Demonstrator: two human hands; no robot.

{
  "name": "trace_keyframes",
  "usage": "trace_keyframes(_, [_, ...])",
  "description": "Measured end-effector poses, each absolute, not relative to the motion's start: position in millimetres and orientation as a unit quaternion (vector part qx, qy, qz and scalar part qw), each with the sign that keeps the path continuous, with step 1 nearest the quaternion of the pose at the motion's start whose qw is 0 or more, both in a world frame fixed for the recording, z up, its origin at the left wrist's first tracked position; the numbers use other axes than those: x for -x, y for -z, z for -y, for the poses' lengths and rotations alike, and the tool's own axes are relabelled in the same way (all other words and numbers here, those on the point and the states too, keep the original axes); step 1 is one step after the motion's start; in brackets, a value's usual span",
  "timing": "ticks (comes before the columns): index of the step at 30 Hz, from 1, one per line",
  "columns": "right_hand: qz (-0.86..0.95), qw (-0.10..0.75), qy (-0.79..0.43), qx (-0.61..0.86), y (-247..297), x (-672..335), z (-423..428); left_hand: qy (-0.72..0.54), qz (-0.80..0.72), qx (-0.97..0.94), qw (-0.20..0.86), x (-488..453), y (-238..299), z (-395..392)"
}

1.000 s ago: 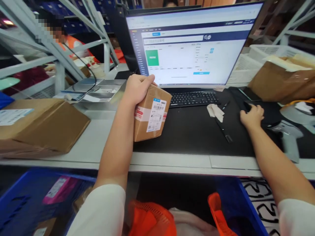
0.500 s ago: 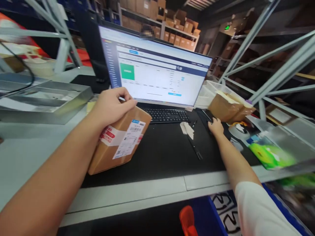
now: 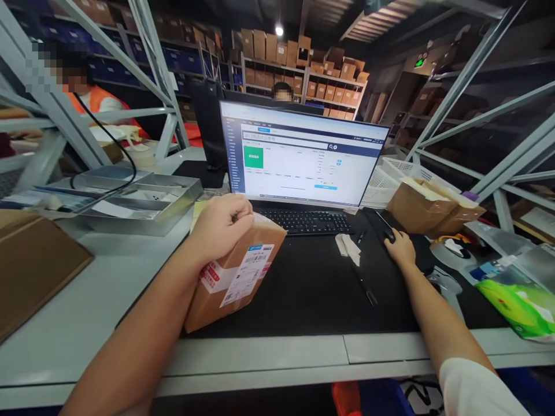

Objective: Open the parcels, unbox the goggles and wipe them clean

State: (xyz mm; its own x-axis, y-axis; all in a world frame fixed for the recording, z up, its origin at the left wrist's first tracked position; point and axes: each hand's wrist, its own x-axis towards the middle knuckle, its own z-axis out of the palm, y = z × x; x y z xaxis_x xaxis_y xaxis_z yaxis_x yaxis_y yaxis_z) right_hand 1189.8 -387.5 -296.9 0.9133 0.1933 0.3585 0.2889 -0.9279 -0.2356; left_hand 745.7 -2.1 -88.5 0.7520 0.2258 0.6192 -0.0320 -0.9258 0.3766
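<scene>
My left hand is closed over the top edge of a cardboard box, which stands tilted on the black desk mat. The box carries a white shipping label and red-and-white tape on its side. At the right, my right hand rests curled over a black computer mouse, mostly hidden beneath it. Behind the hands stand a black keyboard and a lit monitor with a web page and a green square.
A crumpled tissue and a black pen lie mid-mat. To the right are open cartons, a white basket and a green packet. Metal trays and another carton occupy the left. A person is beyond the frame.
My view has shifted up and left, so the desk sits lower and farther right. The carton at the left has come into view. Both hands keep their holds.
</scene>
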Motion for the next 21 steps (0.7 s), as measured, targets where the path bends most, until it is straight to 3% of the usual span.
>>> trace_keyframes(21, [0.134,0.141,0.170,0.966,305.3,-1198.2,388.2,-0.397,-0.082,-0.890,0.207,-744.5,93.9,23.0])
